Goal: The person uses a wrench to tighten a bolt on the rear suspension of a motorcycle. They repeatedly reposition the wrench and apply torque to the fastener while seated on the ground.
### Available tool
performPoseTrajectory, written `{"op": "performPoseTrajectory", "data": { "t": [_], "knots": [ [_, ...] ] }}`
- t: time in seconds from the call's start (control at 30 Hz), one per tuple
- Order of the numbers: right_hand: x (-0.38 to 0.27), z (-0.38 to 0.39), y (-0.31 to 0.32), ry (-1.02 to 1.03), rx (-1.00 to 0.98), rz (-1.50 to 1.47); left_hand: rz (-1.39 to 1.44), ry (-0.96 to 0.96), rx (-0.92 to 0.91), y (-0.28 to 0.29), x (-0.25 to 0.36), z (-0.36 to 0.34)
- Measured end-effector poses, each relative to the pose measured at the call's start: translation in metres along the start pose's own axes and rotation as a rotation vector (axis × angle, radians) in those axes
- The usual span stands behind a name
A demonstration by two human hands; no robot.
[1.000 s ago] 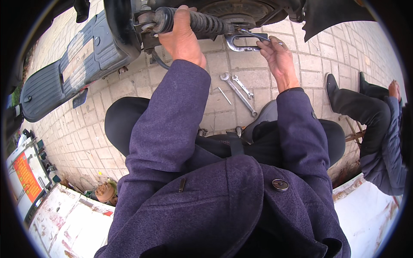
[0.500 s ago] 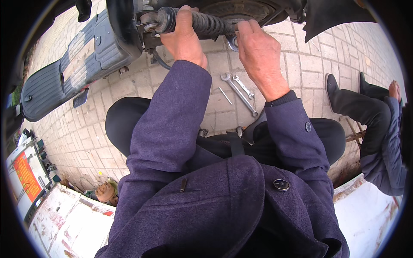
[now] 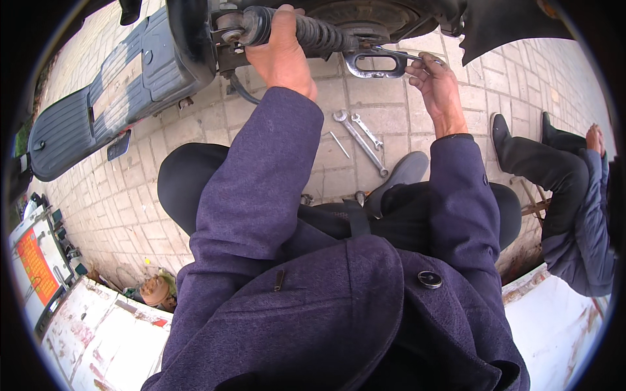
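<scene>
My left hand (image 3: 282, 60) is closed round the upper part of a black coil-spring shock absorber (image 3: 321, 35) on a scooter or similar vehicle. At the lower end of that shock, by its mounting bolt, sits the tip of a thin metal wrench (image 3: 399, 53). My right hand (image 3: 439, 88) pinches the wrench's other end between thumb and fingers. Just under the wrench a chrome bracket (image 3: 353, 69) with a long oval slot sticks out. Whether the wrench's jaw is seated on the bolt is too small to tell.
On the paving lie a large combination wrench (image 3: 362, 144), a smaller wrench (image 3: 368, 130) and a thin metal rod (image 3: 340, 145). The ridged footboard (image 3: 120, 88) is at left, a wheel (image 3: 355, 14) behind the shock. A seated person (image 3: 567, 169) is at right.
My right hand has drawn back right and down from the shock's lower end, and the wrench in it now shows. The chrome bracket is uncovered. My left hand keeps its hold.
</scene>
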State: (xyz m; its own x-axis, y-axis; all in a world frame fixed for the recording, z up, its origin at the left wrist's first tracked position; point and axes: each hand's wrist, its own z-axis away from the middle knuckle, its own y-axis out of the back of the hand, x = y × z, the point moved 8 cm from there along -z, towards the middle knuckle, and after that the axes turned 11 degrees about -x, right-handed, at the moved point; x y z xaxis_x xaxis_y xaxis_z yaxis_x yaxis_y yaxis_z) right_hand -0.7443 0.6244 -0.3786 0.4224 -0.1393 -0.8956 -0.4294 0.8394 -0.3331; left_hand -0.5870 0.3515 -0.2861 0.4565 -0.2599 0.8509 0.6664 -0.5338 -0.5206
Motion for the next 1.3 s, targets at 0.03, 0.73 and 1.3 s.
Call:
{"op": "performPoseTrajectory", "data": {
  "t": [0.03,0.73,1.3],
  "knots": [
    [0.01,-0.002,0.004,-0.021,0.007,-0.051,-0.01,-0.005,0.001,0.0,0.001,0.0],
    [0.023,-0.006,-0.002,0.123,0.008,-0.162,-0.023,-0.019,0.006,0.003,-0.001,-0.003],
    [-0.024,0.008,-0.029,0.222,0.037,0.215,-0.026,-0.006,0.005,0.001,0.0,-0.002]
  ]
}}
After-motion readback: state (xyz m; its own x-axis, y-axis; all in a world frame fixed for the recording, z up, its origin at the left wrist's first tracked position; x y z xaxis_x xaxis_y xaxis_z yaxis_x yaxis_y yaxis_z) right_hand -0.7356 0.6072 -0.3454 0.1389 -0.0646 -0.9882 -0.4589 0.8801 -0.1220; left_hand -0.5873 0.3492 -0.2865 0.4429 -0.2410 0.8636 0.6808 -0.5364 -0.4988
